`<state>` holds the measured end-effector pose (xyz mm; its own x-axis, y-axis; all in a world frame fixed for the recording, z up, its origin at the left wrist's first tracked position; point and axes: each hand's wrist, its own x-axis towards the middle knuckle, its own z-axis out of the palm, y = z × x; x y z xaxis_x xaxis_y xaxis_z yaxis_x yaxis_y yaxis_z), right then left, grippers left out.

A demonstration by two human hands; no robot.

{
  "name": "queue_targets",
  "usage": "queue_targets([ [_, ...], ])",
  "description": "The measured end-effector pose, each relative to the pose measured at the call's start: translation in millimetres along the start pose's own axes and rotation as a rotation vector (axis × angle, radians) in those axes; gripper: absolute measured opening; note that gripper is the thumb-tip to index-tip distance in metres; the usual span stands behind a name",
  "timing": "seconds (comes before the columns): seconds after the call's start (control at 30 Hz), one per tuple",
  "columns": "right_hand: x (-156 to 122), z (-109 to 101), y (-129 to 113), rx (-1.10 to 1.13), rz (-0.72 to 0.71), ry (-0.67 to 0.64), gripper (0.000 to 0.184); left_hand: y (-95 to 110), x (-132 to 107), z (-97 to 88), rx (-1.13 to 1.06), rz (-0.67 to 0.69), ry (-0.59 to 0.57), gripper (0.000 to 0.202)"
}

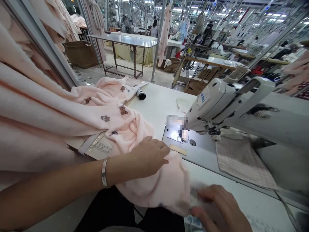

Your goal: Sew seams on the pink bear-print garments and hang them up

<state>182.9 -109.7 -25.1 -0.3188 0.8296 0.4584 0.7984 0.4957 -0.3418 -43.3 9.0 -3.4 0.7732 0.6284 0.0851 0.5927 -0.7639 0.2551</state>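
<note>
1. In the head view, the pink fleece cloth (159,190) lies across the near edge of the table (154,103), just to the near left of the sewing machine (214,100); its bulk spreads left and hangs in long folds, probably so that the weight stays beside the work and out from under the needle.
2. The left hand (151,156) lies on the cloth with bent fingers, near the machine's metal plate (205,146); it seems placed to steady the gathered part; I cannot tell whether it pinches a fold or only presses.
3. The right hand (220,206) is blurred at the cloth's near right edge, thumb and fingers apart; it may be there to manage that edge; whether it grips any of it cannot be told.
4. A beige strip (178,149) sits on the plate's near edge, beside the lit needle area, perhaps as a guide.
5. The checked cloth (243,159) lies flat at right under the machine's arm, maybe as a cover; the striped roll (141,94) lies at the far left, beside the fleece, apart from both hands.
</note>
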Motion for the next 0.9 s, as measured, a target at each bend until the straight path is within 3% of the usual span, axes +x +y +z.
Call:
queue_targets([
  [0.1,9.2,5.1,-3.3,-0.058,0.187,-0.070,0.030,11.5,-14.3,-9.4,-0.150,0.021,0.040,0.018],
  [0.27,21.5,12.4,-17.2,0.380,0.305,-0.120,0.024,30.8,-10.9,-30.8,-0.119,0.146,0.121,0.056],
  [0.37,18.4,11.8,-20.9,0.570,0.303,-0.136,0.019,35.4,1.6,-34.5,-0.168,0.276,-0.054,0.031],
  [0.43,13.1,11.3,-20.2,0.620,0.333,-0.126,0.020,32.6,9.4,-33.7,-0.239,0.264,-0.127,0.018],
  [0.57,4.6,11.2,-16.3,0.656,0.357,-0.172,0.021,24.4,15.4,-29.4,-0.295,0.180,-0.132,0.023],
  [0.73,11.8,10.5,-18.3,0.704,0.370,-0.226,0.025,31.7,14.6,-24.1,-0.153,0.287,-0.010,0.026],
  [0.8,16.6,10.0,-21.6,0.635,0.401,-0.192,0.026,32.5,14.5,-28.8,-0.091,0.335,0.023,0.026],
  [0.9,20.4,7.5,-26.9,0.495,0.408,-0.176,0.029,21.9,13.1,-47.2,0.038,0.329,-0.054,0.030],
])
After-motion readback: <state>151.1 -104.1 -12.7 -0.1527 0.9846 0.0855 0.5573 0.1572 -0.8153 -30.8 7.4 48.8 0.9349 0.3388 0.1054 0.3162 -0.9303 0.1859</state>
